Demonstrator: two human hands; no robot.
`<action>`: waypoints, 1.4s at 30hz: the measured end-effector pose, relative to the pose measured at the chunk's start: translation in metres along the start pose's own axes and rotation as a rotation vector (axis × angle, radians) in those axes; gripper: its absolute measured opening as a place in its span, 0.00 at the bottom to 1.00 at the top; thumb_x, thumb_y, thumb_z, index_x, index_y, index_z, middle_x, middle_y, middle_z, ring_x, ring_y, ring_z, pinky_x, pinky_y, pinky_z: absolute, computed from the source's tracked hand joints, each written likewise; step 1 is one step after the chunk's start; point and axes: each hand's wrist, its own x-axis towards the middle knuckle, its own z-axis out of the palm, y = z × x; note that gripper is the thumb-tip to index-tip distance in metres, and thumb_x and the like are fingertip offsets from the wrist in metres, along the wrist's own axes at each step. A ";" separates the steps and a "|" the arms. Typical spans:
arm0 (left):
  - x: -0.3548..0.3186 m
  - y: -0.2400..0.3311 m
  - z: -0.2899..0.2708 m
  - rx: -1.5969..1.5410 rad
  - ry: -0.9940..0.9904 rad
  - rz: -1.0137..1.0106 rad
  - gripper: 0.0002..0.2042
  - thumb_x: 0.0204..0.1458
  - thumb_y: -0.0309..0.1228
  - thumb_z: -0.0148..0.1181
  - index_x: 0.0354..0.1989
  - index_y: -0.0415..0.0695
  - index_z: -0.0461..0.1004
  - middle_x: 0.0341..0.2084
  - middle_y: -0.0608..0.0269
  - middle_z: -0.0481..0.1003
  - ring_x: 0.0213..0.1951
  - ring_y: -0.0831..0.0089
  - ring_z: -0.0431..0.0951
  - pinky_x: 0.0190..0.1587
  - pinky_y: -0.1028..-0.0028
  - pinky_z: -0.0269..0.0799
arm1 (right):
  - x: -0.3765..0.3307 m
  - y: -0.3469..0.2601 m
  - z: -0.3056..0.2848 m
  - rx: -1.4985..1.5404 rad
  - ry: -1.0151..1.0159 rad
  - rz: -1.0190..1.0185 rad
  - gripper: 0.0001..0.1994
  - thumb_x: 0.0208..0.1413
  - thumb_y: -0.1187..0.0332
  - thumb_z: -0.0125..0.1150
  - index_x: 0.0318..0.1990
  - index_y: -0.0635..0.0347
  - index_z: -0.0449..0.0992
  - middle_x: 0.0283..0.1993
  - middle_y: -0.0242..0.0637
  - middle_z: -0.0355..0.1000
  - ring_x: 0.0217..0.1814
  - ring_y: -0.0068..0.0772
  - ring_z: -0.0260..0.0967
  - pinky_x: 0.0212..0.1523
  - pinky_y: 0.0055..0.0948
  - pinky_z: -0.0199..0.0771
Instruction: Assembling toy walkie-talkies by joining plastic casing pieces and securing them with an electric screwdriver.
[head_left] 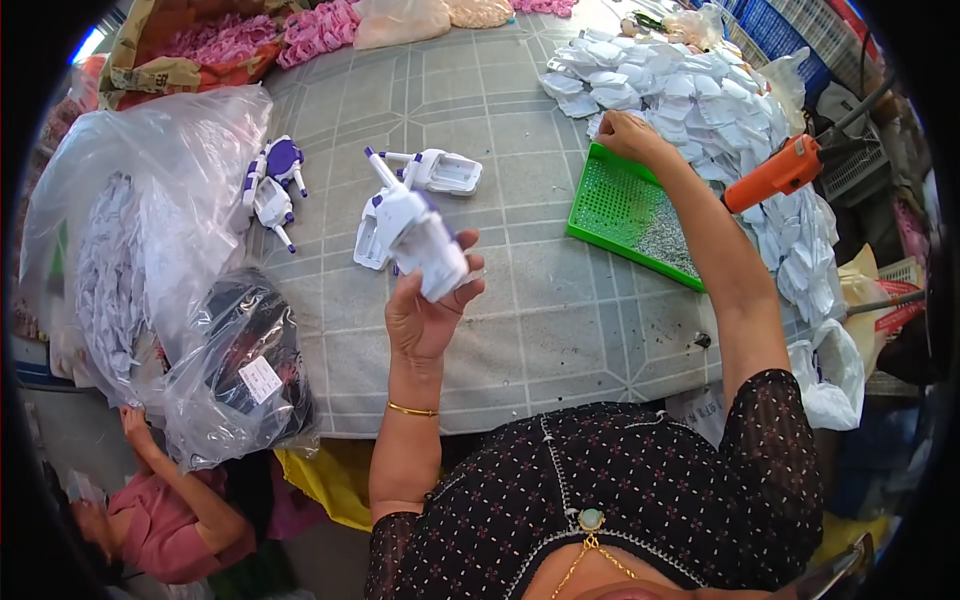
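Holding a white toy piece [425, 240] up over the counter [520, 310], a person's left hand [428, 312] wraps its fingers around the piece's lower end, thumb pressed to its side. The right hand [628, 135] stretches far right to a heap of white pieces [720, 110], fingers curled down into the pile; whether they pinch anything cannot be told. Just near of that hand lies a green tray [615, 205] with a drift of tiny grey bits in its right corner. An orange glue gun [780, 172] juts in beside the forearm, and a careless sweep of the arm could likely knock it or tip the tray, scattering the bits. The raised piece, gripped only at one end, could slip if the hold loosens. More white and purple toy parts [272, 185] lie far left on the counter. Clear plastic bags [150, 240] at the left edge hold stacked white pieces and dark items. Another person [160, 500] crouches below.
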 end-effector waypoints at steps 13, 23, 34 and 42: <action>0.004 0.008 -0.007 0.212 0.072 0.019 0.29 0.60 0.45 0.54 0.64 0.38 0.64 0.53 0.39 0.74 0.52 0.45 0.78 0.46 0.56 0.83 | 0.014 -0.028 -0.004 -0.239 0.038 -0.189 0.15 0.54 0.55 0.63 0.36 0.59 0.79 0.43 0.47 0.78 0.49 0.49 0.75 0.50 0.45 0.73; 0.005 0.010 -0.012 0.163 0.121 0.119 0.32 0.65 0.56 0.44 0.69 0.44 0.60 0.57 0.43 0.71 0.53 0.48 0.77 0.48 0.54 0.82 | -0.045 -0.133 -0.009 1.190 -0.268 0.057 0.18 0.67 0.57 0.54 0.53 0.62 0.73 0.45 0.37 0.77 0.43 0.31 0.77 0.47 0.34 0.79; 0.004 -0.015 -0.019 0.168 0.260 0.077 0.24 0.67 0.43 0.52 0.67 0.50 0.62 0.62 0.63 0.69 0.63 0.65 0.69 0.67 0.62 0.64 | -0.176 -0.215 0.029 1.299 -0.182 -0.058 0.13 0.66 0.69 0.56 0.54 0.63 0.71 0.47 0.35 0.75 0.42 0.22 0.74 0.43 0.27 0.78; 0.002 -0.010 -0.021 -0.060 0.210 0.013 0.26 0.67 0.45 0.49 0.70 0.48 0.59 0.64 0.59 0.68 0.65 0.61 0.68 0.68 0.56 0.63 | -0.198 -0.204 0.013 0.536 0.129 -0.769 0.30 0.53 0.68 0.69 0.65 0.57 0.66 0.66 0.50 0.64 0.63 0.51 0.68 0.60 0.42 0.71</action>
